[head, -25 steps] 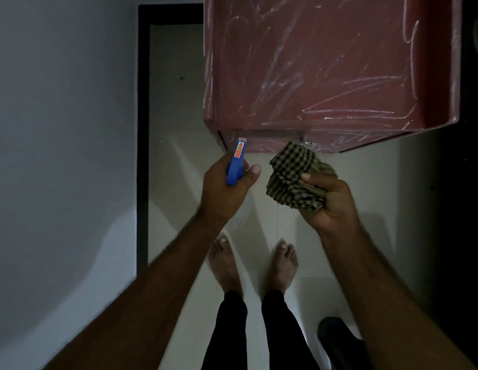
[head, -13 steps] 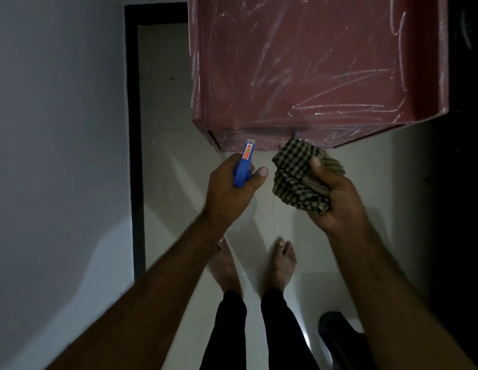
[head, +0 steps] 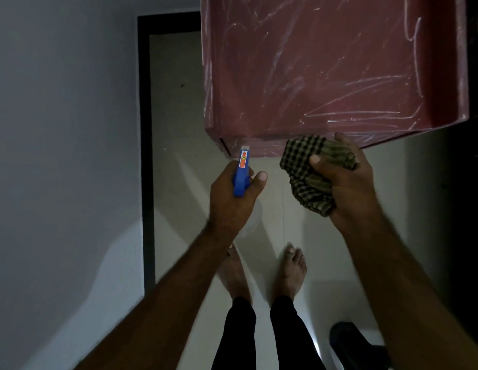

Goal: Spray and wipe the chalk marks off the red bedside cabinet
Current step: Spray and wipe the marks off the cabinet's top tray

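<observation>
One red cabinet (head: 326, 76) fills the upper right of the frame, its chalk marks (head: 352, 114) too many and too tangled to count. Below it are one blue spray bottle (head: 242, 173) and one checked cloth (head: 304, 169). There are two hands, a left hand (head: 230, 198) and a right hand (head: 347, 188). I also count two bare feet (head: 290, 271) at lower centre and one dark object (head: 350, 340) at lower right.

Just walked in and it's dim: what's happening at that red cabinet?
A person stands barefoot at the red cabinet, its top scrawled with chalk marks. The left hand grips a blue spray bottle pointed at the front edge; the right hand holds a bunched checked cloth up by that edge.
</observation>
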The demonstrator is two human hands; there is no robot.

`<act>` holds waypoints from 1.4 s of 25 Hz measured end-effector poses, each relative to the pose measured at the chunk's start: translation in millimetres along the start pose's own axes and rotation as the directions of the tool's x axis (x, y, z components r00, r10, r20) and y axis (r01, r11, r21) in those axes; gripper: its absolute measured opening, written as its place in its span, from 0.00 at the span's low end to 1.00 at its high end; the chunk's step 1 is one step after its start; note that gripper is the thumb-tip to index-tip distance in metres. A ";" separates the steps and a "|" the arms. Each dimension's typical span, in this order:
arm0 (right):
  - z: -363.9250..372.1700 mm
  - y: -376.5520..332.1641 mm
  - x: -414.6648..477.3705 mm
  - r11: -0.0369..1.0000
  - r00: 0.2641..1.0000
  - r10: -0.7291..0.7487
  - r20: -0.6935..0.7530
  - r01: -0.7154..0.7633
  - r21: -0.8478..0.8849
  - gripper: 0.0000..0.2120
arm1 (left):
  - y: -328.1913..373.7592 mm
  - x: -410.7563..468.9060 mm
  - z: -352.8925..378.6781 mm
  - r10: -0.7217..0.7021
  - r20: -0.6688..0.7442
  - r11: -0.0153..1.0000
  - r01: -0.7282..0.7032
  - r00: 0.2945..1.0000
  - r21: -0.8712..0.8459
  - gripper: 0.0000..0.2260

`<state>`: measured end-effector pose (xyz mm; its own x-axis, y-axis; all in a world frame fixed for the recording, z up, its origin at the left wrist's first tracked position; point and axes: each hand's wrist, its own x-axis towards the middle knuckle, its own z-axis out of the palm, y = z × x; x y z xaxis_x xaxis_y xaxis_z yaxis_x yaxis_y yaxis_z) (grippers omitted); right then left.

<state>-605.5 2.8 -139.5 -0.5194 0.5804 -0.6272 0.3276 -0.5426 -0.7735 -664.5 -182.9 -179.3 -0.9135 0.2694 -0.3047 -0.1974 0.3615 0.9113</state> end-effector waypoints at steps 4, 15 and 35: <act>26.6 1.2 7.6 0.917 0.974 -0.225 0.015 0.216 -0.335 0.32 | -1.9 4.0 -12.1 -0.010 -0.041 1.000 0.010 0.999 -0.006 0.17; 72.3 29.1 39.7 0.154 0.597 -0.733 0.326 0.613 -0.775 0.22 | -2.8 15.7 -40.0 -0.013 -0.089 1.000 0.011 0.996 -0.023 0.16; 112.8 42.3 33.1 0.104 0.691 -0.525 0.496 0.631 -0.769 0.37 | -1.6 30.5 -54.4 -0.039 -0.060 0.999 0.037 0.997 -0.026 0.13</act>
<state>-697.9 -69.4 -182.7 -0.9227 0.3851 0.0182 0.3134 0.7767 -0.5464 -711.5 -223.8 -175.1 -0.9251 0.2009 -0.3223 -0.2401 0.3482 0.9061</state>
